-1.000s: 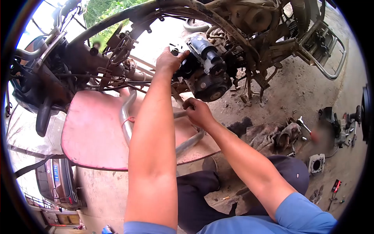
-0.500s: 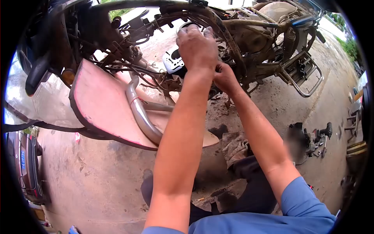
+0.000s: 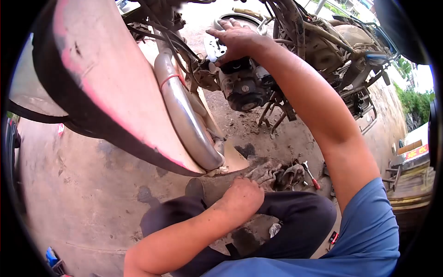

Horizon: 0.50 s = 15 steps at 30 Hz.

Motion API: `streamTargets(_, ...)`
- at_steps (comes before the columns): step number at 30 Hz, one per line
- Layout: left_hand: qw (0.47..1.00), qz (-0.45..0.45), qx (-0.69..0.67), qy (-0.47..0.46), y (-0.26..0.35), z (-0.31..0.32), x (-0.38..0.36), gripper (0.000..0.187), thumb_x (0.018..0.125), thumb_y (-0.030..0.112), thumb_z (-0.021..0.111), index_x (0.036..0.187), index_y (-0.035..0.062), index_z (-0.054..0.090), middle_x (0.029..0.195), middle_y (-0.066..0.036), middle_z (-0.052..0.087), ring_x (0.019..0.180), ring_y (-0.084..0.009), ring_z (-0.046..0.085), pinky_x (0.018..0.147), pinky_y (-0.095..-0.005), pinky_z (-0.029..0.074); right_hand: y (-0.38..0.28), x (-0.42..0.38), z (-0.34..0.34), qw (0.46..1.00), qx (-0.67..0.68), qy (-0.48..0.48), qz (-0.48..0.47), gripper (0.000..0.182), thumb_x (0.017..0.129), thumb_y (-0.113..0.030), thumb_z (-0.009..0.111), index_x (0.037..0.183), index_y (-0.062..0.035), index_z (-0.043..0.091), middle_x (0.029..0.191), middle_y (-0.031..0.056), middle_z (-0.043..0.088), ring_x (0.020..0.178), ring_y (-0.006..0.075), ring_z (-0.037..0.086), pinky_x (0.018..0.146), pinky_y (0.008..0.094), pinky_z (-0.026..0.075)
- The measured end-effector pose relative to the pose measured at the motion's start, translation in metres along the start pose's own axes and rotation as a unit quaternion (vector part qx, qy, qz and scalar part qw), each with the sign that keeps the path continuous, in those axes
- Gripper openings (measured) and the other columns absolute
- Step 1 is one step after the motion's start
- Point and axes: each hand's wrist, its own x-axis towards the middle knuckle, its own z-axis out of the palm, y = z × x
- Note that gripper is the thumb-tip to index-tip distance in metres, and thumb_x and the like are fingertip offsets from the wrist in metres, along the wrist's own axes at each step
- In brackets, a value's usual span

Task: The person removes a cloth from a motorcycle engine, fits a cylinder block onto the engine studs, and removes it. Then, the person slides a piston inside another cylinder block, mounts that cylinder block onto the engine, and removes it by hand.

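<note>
My right hand (image 3: 240, 40) reaches over the top of a motorcycle engine (image 3: 245, 87), its fingers spread. It rests at a white metal plate with holes (image 3: 214, 50), the thumb side low beside the plate. Down near my knees, my left hand (image 3: 242, 194) is closed at the edge of a dirty grey rag (image 3: 270, 173). Its fingertips are hidden, so what they hold does not show. A shiny bent exhaust pipe (image 3: 182, 115) with a red band stands against a pale pink-edged panel (image 3: 110, 74) left of the engine.
Bare motorcycle frame tubes (image 3: 297, 27) and cables surround the engine. On the concrete floor beside the rag lies a red-handled tool (image 3: 312, 176). A rear rack (image 3: 364, 104) sticks out at the right. Behind the engine is a round rim (image 3: 247, 18).
My left hand has left the engine top and come down to the rag. My right hand has moved up from the engine's side to its top. The view has shifted, bringing the panel closer.
</note>
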Motion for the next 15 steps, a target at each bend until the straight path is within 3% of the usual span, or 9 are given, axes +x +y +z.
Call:
streamTargets(1, 1.0, 0.0, -0.007, 0.0, -0.001, -0.003, 0.0, 0.024, 0.085, 0.015, 0.07, 0.105, 0.0034, 0.074, 0.096, -0.013, 0.073, 0.098, -0.0295, 0.071, 0.087, -0.0432, 0.055, 0.002, 0.005, 0.001, 0.996, 0.067, -0.041, 0.03, 0.117, 0.072, -0.061, 0.092, 0.169, -0.0321, 0.033, 0.173, 0.0234, 0.029, 0.156, 0.0438, 0.036, 0.124, 0.0521, 0.039)
streamTargets(4, 0.993, 0.002, 0.112, -0.046, 0.002, -0.004, -0.001, 0.028, 0.087, 0.016, 0.069, 0.111, 0.0022, 0.073, 0.099, -0.013, 0.073, 0.101, -0.0299, 0.071, 0.088, -0.0449, 0.054, 0.006, 0.01, 0.008, 0.988, 0.129, -0.08, 0.014, 0.118, 0.073, -0.061, 0.092, 0.169, -0.0258, 0.033, 0.161, 0.0218, 0.047, 0.146, 0.0394, 0.051, 0.118, 0.0478, 0.046)
streamTargets(5, 0.994, 0.011, 0.09, -0.058, 0.007, 0.001, -0.002, 0.033, 0.086, 0.016, 0.071, 0.116, 0.0012, 0.072, 0.102, -0.013, 0.073, 0.101, -0.0296, 0.071, 0.089, -0.0445, 0.054, 0.008, 0.011, 0.009, 0.987, 0.142, -0.081, 0.008, 0.118, 0.074, -0.06, 0.092, 0.169, -0.0237, 0.033, 0.157, 0.0212, 0.054, 0.142, 0.0379, 0.056, 0.116, 0.0464, 0.048)
streamTargets(9, 0.987, 0.048, 0.082, -0.131, 0.022, -0.016, -0.009, 0.051, 0.082, 0.019, 0.075, 0.128, -0.0018, 0.068, 0.106, -0.013, 0.073, 0.101, -0.0287, 0.07, 0.089, -0.0427, 0.053, 0.019, 0.018, 0.033, 0.981, 0.192, -0.034, -0.014, 0.117, 0.072, -0.056, 0.096, 0.167, -0.0246, 0.037, 0.151, 0.0195, 0.061, 0.138, 0.0353, 0.06, 0.115, 0.0451, 0.049)
streamTargets(15, 0.991, 0.04, 0.078, -0.098, 0.031, -0.023, -0.023, 0.058, 0.079, 0.02, 0.078, 0.131, -0.0034, 0.066, 0.108, -0.014, 0.072, 0.102, -0.028, 0.069, 0.092, -0.0415, 0.052, 0.016, 0.01, 0.029, 0.974, 0.21, -0.088, -0.014, 0.104, 0.078, -0.053, 0.092, 0.164, -0.0219, 0.042, 0.15, 0.0195, 0.061, 0.137, 0.0343, 0.061, 0.114, 0.0448, 0.05)
